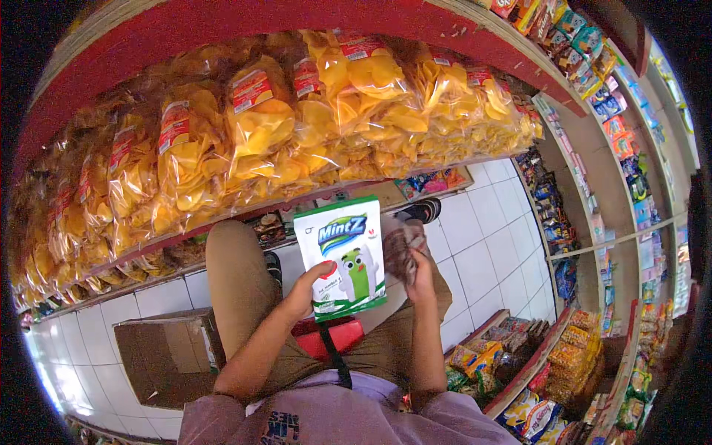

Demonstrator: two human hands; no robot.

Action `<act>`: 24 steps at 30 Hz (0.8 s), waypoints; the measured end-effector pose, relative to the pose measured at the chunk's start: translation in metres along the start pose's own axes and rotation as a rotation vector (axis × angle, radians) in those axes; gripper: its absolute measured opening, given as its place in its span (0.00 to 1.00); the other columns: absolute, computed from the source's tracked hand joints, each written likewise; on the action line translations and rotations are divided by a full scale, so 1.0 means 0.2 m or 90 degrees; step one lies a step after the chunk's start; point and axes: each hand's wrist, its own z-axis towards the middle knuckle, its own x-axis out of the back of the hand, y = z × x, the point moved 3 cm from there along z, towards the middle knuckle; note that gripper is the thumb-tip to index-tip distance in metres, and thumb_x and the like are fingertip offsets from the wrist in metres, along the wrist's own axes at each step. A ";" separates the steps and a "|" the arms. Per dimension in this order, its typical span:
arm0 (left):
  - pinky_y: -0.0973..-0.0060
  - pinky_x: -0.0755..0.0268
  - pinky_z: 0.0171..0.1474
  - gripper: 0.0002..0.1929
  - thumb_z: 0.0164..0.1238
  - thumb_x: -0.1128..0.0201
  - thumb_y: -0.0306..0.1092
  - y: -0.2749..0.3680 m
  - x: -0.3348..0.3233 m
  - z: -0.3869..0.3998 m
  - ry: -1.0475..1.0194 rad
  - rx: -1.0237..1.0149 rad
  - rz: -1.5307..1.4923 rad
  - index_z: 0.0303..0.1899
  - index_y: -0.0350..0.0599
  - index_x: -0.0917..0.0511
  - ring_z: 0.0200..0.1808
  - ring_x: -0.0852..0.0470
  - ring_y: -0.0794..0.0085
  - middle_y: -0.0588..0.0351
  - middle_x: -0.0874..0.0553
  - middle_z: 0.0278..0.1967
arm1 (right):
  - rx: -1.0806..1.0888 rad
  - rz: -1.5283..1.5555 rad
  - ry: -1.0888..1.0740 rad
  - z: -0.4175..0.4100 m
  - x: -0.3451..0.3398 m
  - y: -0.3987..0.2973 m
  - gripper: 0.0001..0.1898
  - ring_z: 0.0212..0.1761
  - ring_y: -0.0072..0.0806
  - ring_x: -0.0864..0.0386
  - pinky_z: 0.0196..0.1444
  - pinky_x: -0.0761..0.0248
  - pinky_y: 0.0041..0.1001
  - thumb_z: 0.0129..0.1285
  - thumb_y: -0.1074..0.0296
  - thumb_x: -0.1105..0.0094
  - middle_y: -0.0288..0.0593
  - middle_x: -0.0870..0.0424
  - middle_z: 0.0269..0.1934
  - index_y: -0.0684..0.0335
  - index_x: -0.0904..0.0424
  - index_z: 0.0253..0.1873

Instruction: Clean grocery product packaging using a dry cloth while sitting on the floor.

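My left hand (pixel 305 292) grips a white and green MintZ candy bag (pixel 346 231) by its lower left side, with the thumb across its front. The bag stands roughly upright, its printed face towards me and a cartoon figure on it. Beside it, my right hand (pixel 421 281) pinches a dark brownish packet (pixel 403 250), which is blurred, so its contents cannot be made out. Both are held over my lap, between the knees. Below the bag, a red plastic surface (pixel 328 339) shows between my thighs, crossed by a black strap (pixel 335 353).
Clear bags of yellow chips (pixel 261 128) fill a red-edged shelf (pixel 473 22) in front. An open cardboard box (pixel 164 361) sits on the white tiled floor (pixel 489 245) at left. Snack shelves (pixel 567 328) stand close on the right. Low down ahead is a box of colourful packets (pixel 434 182).
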 end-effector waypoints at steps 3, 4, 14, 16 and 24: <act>0.70 0.26 0.48 0.25 0.62 0.43 0.42 -0.05 -0.02 0.03 -0.013 0.045 0.054 0.55 0.35 0.33 0.43 0.19 0.65 0.49 0.20 0.45 | -0.092 0.127 -0.242 -0.04 0.18 0.20 0.22 0.49 0.27 0.24 0.51 0.30 0.27 0.60 0.65 0.44 0.40 0.23 0.49 0.62 0.34 0.58; 0.71 0.25 0.48 0.24 0.62 0.44 0.42 -0.05 0.01 0.03 -0.016 0.053 0.051 0.55 0.35 0.33 0.43 0.18 0.66 0.49 0.20 0.45 | -0.184 0.021 -0.167 -0.12 0.08 0.20 0.24 0.49 0.27 0.25 0.51 0.31 0.27 0.59 0.67 0.42 0.41 0.23 0.50 0.62 0.36 0.59; 0.74 0.27 0.41 0.24 0.59 0.38 0.36 0.01 -0.01 0.08 0.075 -0.324 0.563 0.55 0.37 0.33 0.37 0.21 0.70 0.51 0.20 0.42 | 0.035 -0.088 -0.051 -0.22 -0.20 0.22 0.25 0.49 0.30 0.24 0.53 0.30 0.28 0.57 0.75 0.42 0.42 0.24 0.49 0.65 0.37 0.60; 0.73 0.27 0.43 0.28 0.57 0.36 0.36 0.09 -0.07 0.06 0.150 -0.392 0.607 0.57 0.38 0.36 0.41 0.21 0.69 0.51 0.21 0.45 | 0.069 -0.102 -0.035 -0.24 -0.21 0.17 0.25 0.50 0.29 0.25 0.52 0.30 0.28 0.57 0.76 0.42 0.42 0.24 0.50 0.65 0.38 0.60; 0.65 0.42 0.62 0.37 0.59 0.39 0.42 -0.04 -0.01 0.07 0.020 -0.487 0.548 0.65 0.39 0.49 0.63 0.37 0.58 0.46 0.39 0.64 | 0.263 -0.509 -0.048 -0.43 -0.54 0.11 0.28 0.55 0.42 0.29 0.57 0.36 0.35 0.52 0.76 0.43 0.53 0.27 0.53 0.69 0.37 0.60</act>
